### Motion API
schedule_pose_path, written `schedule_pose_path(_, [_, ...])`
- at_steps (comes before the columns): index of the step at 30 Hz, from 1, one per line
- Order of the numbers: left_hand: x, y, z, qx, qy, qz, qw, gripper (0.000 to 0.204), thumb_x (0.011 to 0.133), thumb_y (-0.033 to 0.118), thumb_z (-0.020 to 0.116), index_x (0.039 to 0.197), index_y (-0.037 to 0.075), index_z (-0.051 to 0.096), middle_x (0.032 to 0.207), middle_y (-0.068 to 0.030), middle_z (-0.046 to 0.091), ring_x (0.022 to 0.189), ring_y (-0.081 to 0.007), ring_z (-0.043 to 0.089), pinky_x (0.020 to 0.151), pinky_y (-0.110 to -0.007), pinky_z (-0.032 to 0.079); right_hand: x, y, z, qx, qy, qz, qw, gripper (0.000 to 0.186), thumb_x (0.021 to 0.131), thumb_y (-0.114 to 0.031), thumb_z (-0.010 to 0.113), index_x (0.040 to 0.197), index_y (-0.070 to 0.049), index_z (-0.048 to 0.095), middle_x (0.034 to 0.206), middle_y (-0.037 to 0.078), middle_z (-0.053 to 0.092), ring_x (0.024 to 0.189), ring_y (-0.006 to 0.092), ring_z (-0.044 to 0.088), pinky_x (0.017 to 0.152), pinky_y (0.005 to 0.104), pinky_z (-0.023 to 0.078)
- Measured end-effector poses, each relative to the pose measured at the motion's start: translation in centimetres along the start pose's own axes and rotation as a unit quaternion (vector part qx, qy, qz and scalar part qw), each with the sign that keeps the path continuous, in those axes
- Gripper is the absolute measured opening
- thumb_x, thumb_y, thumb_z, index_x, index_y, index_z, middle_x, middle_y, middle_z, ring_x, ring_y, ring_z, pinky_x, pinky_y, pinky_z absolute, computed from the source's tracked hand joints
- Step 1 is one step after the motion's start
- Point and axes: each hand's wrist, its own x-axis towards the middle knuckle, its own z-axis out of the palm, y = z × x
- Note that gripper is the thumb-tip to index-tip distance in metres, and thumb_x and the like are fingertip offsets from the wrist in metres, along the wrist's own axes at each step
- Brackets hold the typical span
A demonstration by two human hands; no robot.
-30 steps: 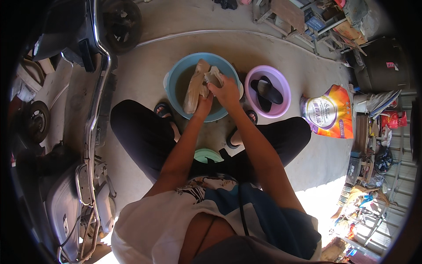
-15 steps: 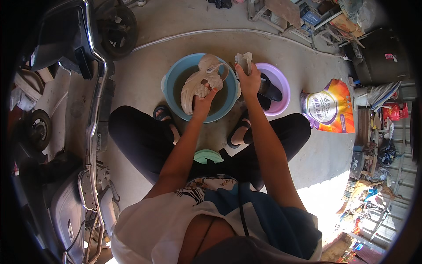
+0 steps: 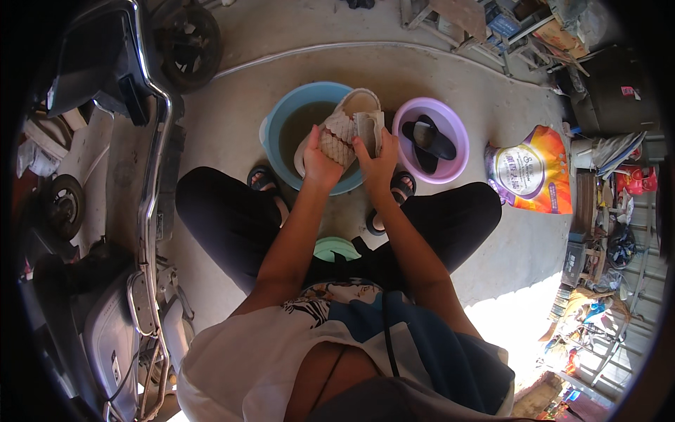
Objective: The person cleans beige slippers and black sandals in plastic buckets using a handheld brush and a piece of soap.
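Note:
My left hand [image 3: 320,160] grips a beige woven sandal [image 3: 343,124] over the right rim of a blue basin [image 3: 281,112] of murky water. My right hand [image 3: 380,158] holds a small pale brush or cloth [image 3: 370,128] pressed against the sandal's side. Both hands are close together, just in front of my knees. A purple basin [image 3: 453,126] to the right holds a pair of dark slippers [image 3: 430,139].
An orange and white bag [image 3: 531,171] lies right of the purple basin. A scooter [image 3: 105,141] stands along the left. I squat on a green stool [image 3: 336,248] on the concrete floor. Shelves and clutter line the right and far side.
The sandal came up out of the blue basin. My right hand swung out toward the purple basin and back, and now presses the pale item against the sandal.

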Motion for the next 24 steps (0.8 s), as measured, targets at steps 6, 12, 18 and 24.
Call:
schedule_pose_path(6, [0.8, 0.4, -2.2, 0.06, 0.06, -0.022, 0.996, 0.049, 0.098, 0.042, 0.038, 0.129, 0.005, 0.048, 0.128, -0.0102, 0.055, 0.119, -0.0284, 0.051, 0.104, -0.042, 0.038, -2.7, -2.5, 0.3, -0.073, -0.056, -0.027, 0.995, 0.056, 0.073, -0.032, 0.075, 0.122, -0.009, 0.059, 0.1, 0.011, 0.05, 0.092, 0.0281, 0.057, 0.076, 0.0378, 0.049])
schedule_pose_path(12, [0.7, -0.5, -1.9, 0.055, 0.068, -0.017, 0.996, 0.038, 0.099, 0.03, 0.04, 0.129, 0.008, 0.049, 0.127, -0.0057, 0.055, 0.117, -0.0236, 0.053, 0.102, -0.039, 0.04, 0.6, -2.6, 2.3, -0.166, -0.06, -0.042, 0.983, 0.058, 0.075, -0.037, 0.072, 0.125, -0.012, 0.056, 0.103, 0.014, 0.052, 0.097, 0.0328, 0.057, 0.079, 0.0412, 0.049])
schedule_pose_path(18, [2.1, -0.9, -5.0, 0.064, 0.027, 0.032, 0.997, 0.041, 0.1, 0.034, 0.039, 0.13, 0.009, 0.049, 0.13, -0.0065, 0.053, 0.12, -0.0253, 0.051, 0.102, -0.039, 0.039, 2.2, -0.4, 3.9, -0.091, -0.079, 0.062, 0.991, 0.056, 0.076, -0.039, 0.071, 0.122, -0.011, 0.056, 0.106, 0.017, 0.052, 0.099, 0.0365, 0.057, 0.08, 0.044, 0.048])
schedule_pose_path(24, [0.9, 1.0, -5.6, 0.036, 0.088, -0.063, 0.993, 0.048, 0.1, 0.043, 0.034, 0.13, 0.01, 0.049, 0.129, -0.0072, 0.054, 0.12, -0.0263, 0.051, 0.102, -0.04, 0.04, -3.8, -2.3, 2.6, -0.098, -0.136, 0.065, 0.984, 0.055, 0.075, -0.038, 0.071, 0.12, -0.01, 0.057, 0.105, 0.016, 0.052, 0.096, 0.0355, 0.058, 0.077, 0.0451, 0.049])
